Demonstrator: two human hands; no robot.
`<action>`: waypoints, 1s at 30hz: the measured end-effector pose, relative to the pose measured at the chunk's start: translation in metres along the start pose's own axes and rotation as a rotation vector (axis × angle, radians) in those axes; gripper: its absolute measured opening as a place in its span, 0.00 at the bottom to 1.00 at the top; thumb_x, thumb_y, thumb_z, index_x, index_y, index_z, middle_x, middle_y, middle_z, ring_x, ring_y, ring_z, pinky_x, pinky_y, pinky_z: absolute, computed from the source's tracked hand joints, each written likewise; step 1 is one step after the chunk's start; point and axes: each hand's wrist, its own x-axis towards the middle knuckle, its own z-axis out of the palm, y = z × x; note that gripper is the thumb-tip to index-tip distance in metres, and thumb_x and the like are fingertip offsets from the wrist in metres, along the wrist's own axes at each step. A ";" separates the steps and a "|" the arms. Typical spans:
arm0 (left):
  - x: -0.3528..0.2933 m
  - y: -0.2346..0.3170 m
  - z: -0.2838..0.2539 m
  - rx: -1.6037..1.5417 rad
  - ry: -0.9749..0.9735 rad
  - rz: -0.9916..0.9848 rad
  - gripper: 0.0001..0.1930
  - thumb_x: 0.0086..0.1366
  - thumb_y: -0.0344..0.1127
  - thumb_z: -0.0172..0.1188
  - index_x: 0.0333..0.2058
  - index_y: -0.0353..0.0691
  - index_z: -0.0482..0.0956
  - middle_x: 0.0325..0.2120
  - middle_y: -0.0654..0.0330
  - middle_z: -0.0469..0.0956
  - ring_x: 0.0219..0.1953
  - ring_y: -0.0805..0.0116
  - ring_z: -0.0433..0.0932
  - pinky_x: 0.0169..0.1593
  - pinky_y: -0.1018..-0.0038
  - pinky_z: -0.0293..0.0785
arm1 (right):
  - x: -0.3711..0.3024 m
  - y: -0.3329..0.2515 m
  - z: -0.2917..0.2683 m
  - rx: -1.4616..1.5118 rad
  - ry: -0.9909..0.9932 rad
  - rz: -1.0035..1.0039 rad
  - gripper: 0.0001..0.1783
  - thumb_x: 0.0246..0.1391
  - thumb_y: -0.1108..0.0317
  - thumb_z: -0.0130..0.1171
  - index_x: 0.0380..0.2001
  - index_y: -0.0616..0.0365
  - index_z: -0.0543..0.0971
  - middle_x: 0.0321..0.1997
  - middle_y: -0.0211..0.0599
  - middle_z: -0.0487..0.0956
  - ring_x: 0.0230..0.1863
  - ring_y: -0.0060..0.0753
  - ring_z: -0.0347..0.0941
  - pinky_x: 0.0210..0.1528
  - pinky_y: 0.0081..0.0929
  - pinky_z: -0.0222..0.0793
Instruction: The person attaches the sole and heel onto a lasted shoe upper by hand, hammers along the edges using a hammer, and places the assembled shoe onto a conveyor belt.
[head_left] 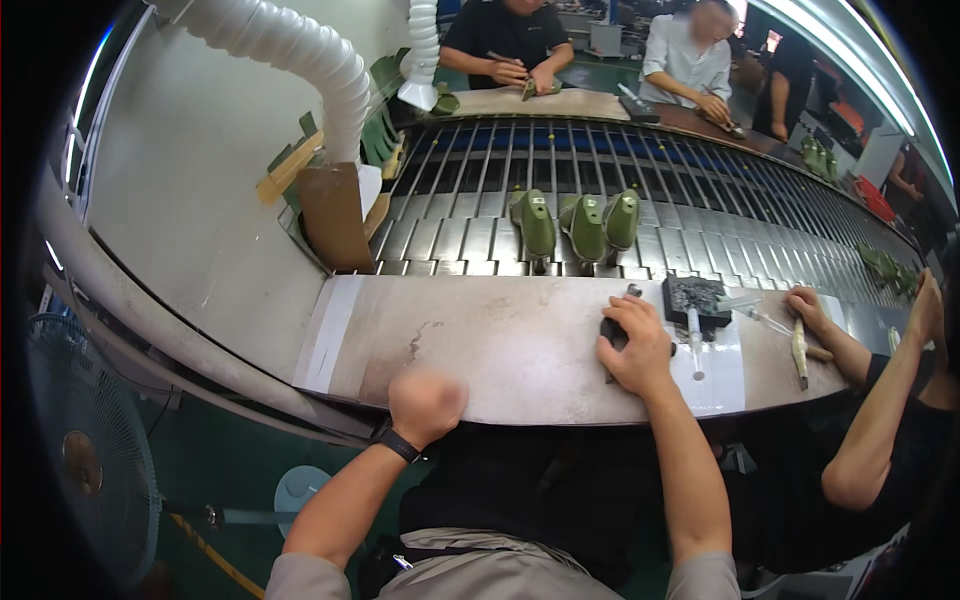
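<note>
My right hand (637, 345) lies over a dark object (613, 336) on the table, its fingers curled round it. Its kind is mostly hidden under the palm; a small metal piece (634, 290) shows just beyond the fingertips. At the table's front edge is my left hand (428, 405), bunched and smeared by motion, so its fingers and anything in them cannot be made out. Right of my right hand sits a black block (697, 300) with a rough grey top. A translucent syringe-like tube (695, 345) leans from it toward me.
Three green shoe forms (585, 225) stand on the slatted metal conveyor (470, 240) beyond the table (500, 340). A neighbour's hand (808, 308) at right holds a pale tool (800, 355). Left are a cardboard piece (337, 215), a white duct (290, 45) and a fan (85, 460).
</note>
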 end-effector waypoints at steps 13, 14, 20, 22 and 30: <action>0.078 -0.054 0.038 -0.139 -0.219 -0.612 0.07 0.70 0.36 0.63 0.37 0.39 0.81 0.26 0.51 0.79 0.33 0.43 0.81 0.40 0.51 0.76 | -0.003 -0.014 -0.007 0.067 -0.173 0.075 0.23 0.46 0.70 0.73 0.49 0.60 0.87 0.68 0.51 0.80 0.73 0.59 0.70 0.72 0.53 0.64; 0.095 -0.079 0.049 -0.004 -0.183 -0.457 0.07 0.71 0.35 0.61 0.40 0.38 0.80 0.32 0.49 0.80 0.38 0.42 0.81 0.44 0.51 0.77 | -0.002 -0.015 -0.006 0.070 -0.192 0.074 0.23 0.45 0.70 0.74 0.48 0.61 0.87 0.68 0.53 0.79 0.73 0.60 0.70 0.72 0.53 0.64; 0.196 -0.225 0.111 0.829 -0.433 -0.517 0.24 0.63 0.32 0.66 0.55 0.31 0.71 0.53 0.40 0.77 0.60 0.41 0.78 0.60 0.49 0.79 | 0.001 -0.010 -0.021 0.115 -0.256 0.053 0.23 0.43 0.67 0.76 0.45 0.59 0.87 0.67 0.52 0.80 0.71 0.60 0.71 0.69 0.59 0.63; 0.188 -0.285 0.105 1.091 -0.502 -0.636 0.30 0.67 0.33 0.63 0.64 0.29 0.67 0.65 0.33 0.69 0.67 0.37 0.73 0.65 0.44 0.74 | 0.003 -0.012 -0.017 0.131 -0.281 0.044 0.23 0.42 0.66 0.76 0.45 0.58 0.87 0.66 0.51 0.80 0.70 0.60 0.71 0.68 0.60 0.63; 0.201 -0.293 0.103 1.225 -0.868 -0.475 0.16 0.71 0.33 0.59 0.54 0.35 0.85 0.48 0.42 0.86 0.51 0.47 0.87 0.52 0.56 0.86 | 0.004 -0.009 -0.017 0.189 -0.259 0.067 0.18 0.43 0.64 0.77 0.40 0.56 0.88 0.65 0.47 0.82 0.70 0.56 0.73 0.67 0.58 0.62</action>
